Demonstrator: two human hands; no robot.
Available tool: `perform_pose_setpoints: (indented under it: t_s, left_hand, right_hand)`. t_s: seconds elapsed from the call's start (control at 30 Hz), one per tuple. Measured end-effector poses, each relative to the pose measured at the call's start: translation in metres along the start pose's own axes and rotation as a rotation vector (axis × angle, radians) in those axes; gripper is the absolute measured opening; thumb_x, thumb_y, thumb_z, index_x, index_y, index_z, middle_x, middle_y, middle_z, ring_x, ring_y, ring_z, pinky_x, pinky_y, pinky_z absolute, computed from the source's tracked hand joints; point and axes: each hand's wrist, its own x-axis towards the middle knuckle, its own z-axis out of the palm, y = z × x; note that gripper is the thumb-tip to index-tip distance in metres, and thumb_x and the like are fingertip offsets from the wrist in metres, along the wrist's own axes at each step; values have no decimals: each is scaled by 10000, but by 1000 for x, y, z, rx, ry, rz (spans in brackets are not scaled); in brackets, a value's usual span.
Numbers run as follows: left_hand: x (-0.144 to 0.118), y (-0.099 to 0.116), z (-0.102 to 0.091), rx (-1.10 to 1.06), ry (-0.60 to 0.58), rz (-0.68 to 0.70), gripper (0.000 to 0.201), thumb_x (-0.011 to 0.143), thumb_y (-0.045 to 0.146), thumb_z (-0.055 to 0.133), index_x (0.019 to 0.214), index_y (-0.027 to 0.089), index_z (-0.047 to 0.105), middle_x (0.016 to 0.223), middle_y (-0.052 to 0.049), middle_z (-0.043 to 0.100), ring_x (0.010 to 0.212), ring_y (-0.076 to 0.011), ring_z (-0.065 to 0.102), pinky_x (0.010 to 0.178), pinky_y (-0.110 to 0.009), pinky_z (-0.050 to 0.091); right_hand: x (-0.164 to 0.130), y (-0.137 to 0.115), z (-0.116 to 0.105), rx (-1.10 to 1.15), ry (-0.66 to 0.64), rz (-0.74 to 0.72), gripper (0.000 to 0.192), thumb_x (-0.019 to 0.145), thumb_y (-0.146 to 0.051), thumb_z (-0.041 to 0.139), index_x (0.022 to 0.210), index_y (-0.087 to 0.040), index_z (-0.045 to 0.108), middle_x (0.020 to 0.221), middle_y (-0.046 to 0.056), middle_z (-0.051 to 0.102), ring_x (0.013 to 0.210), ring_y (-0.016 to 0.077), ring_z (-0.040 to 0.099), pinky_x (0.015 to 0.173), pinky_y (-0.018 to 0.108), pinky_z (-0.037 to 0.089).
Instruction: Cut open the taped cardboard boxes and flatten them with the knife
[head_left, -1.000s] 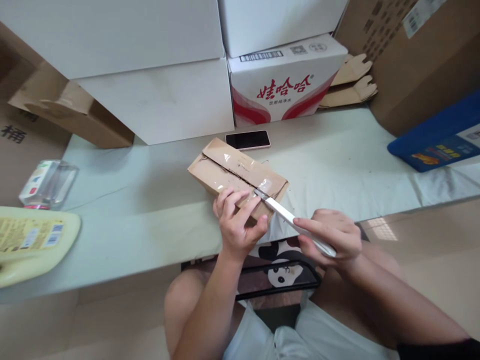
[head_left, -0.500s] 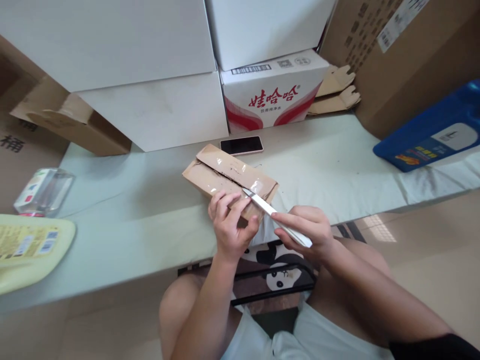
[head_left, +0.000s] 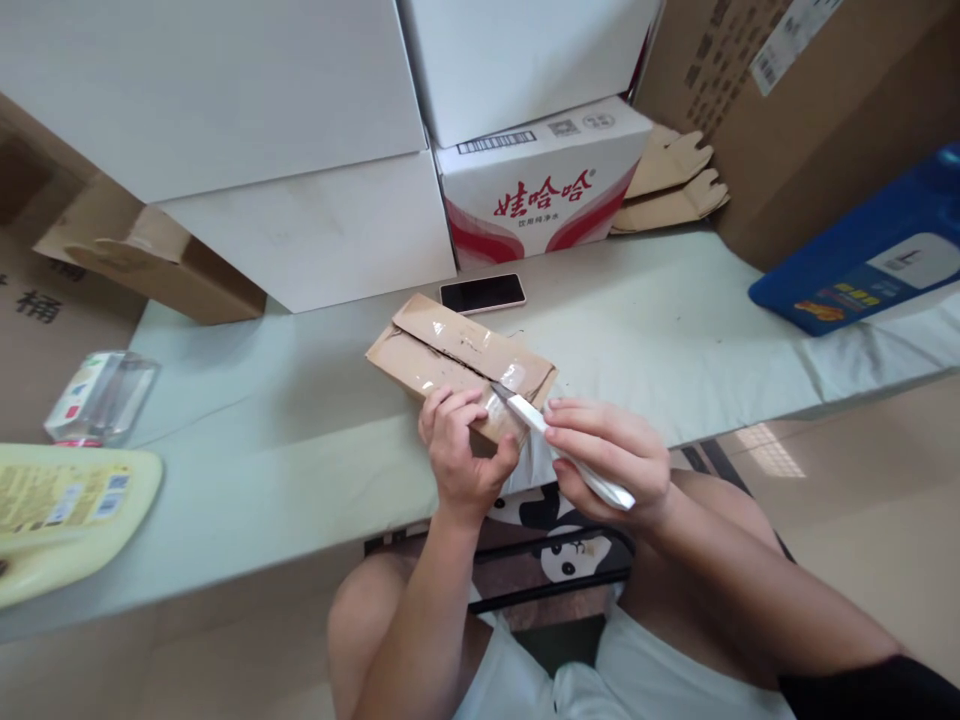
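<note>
A small brown cardboard box (head_left: 465, 345) lies at a slant near the front edge of the table, with clear tape on its top and a dark ragged slit along the seam. My left hand (head_left: 466, 450) grips its near side, fingers on top and thumb at the front. In my right hand (head_left: 611, 455) is a white-handled utility knife (head_left: 536, 418), held by the handle. Its blade tip touches the box top at the seam, toward the right end. The underside of the box is hidden.
Behind the box lies a phone (head_left: 484, 293). White cartons (head_left: 300, 230) and a red-and-white carton (head_left: 544, 195) line the back. A blue jug (head_left: 862, 265) stands right; a clear plastic container (head_left: 105, 395) and a yellow bottle (head_left: 67, 520) are at left. Crumbs dot the pale green tablecloth (head_left: 300, 450).
My right hand and the knife have shifted slightly right and down, and more of the blade shows. My left fingers have curled in a little. The view has moved slightly.
</note>
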Motion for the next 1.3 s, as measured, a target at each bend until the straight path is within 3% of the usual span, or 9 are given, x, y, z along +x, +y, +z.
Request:
perform_pose_setpoints:
  t_s: [0.23,0.33,0.47,0.6,0.87,1.07,1.3]
  left_hand:
    - [1,1,0,-8,0,17,234,883,427,631,974,229,548,1019,-90,697,1090,-264,627,1073,-503,444]
    - [0,1,0,-12,6,-1,232,885,432,626,964,228,546,1011,-90,698,1087,-264,626,1071,-505,441]
    - [0,1,0,-4,-3,-8,262,903,472,604,969,225,546,1014,-93,700,1080,-270,638,1072,-522,437]
    - [-1,2,-2,10,-25,-13,239,916,462,584,976,234,544,1020,-87,704,1082,-266,651,1072,-517,446]
    - [-2,2,-3,13,-36,-34,229,892,445,610,970,235,561,1028,-84,715,1141,-275,637,1068,-502,440]
    - [-1,3,-1,12,-17,-32,223,890,441,611,949,233,556,1023,-84,713,1106,-267,637,1067,-509,446]
    - [1,2,-1,46,-14,-14,225,895,455,585,919,236,540,988,-87,707,1099,-271,641,1043,-501,481]
  right_hand:
    - [3,-8,-8,134,12,37,214,833,-30,599,990,-146,687,893,97,796,981,213,784,815,285,683]
    - [4,-10,-12,198,20,96,219,876,-59,579,1019,-175,695,916,78,803,988,216,784,818,314,689]
    - [3,-12,-1,291,42,60,196,928,-120,550,1049,-172,694,907,86,795,986,211,783,822,342,690]
    - [1,-12,10,262,9,97,212,880,-56,582,1028,-160,692,941,101,792,1050,223,766,875,362,678]
    - [1,-9,2,199,-26,99,298,858,-26,603,1090,-186,699,911,70,798,1001,228,781,825,340,690]
    - [-1,-7,2,232,32,132,332,859,-4,595,1115,-184,706,934,63,804,1008,226,781,841,352,689]
    - [-8,-4,-3,288,153,319,225,919,-102,597,1061,-214,730,936,55,805,962,231,789,840,396,691]
